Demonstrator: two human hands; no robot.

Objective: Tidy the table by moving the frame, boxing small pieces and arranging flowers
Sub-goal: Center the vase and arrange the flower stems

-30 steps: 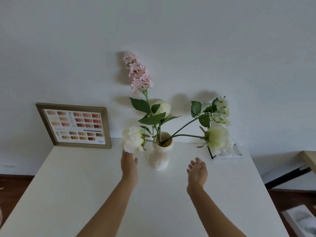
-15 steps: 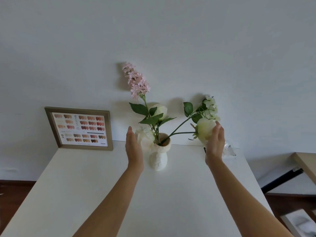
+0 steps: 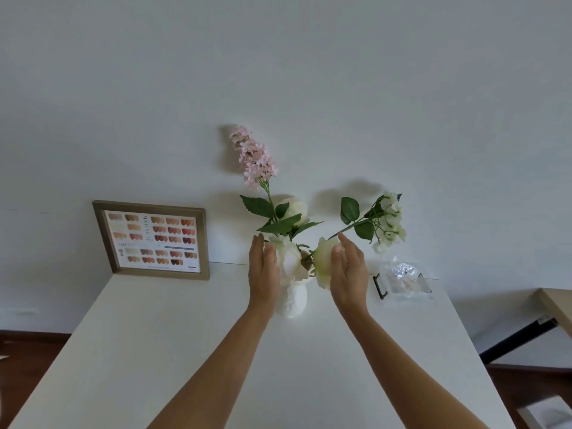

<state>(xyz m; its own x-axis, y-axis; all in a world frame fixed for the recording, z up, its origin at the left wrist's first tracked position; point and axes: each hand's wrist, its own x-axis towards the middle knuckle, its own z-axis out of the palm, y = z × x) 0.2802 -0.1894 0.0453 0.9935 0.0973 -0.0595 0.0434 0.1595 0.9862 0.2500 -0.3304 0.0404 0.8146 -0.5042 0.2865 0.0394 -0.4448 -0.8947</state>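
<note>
Head view: white blooms are being cupped between two flat, open hands above a white vase (image 3: 294, 297) on the table (image 3: 185, 351).

A cream bloom (image 3: 322, 261) is being touched by the right hand (image 3: 348, 270), fingers extended, nothing gripped; another white bloom (image 3: 288, 258) is being pressed by the left hand (image 3: 263, 270). A framed colour chart (image 3: 151, 239) is being leaned on the wall left of the left hand, its vertical lettering too blurred to read. A clear box (image 3: 402, 281) is lying right of the right hand.
</note>
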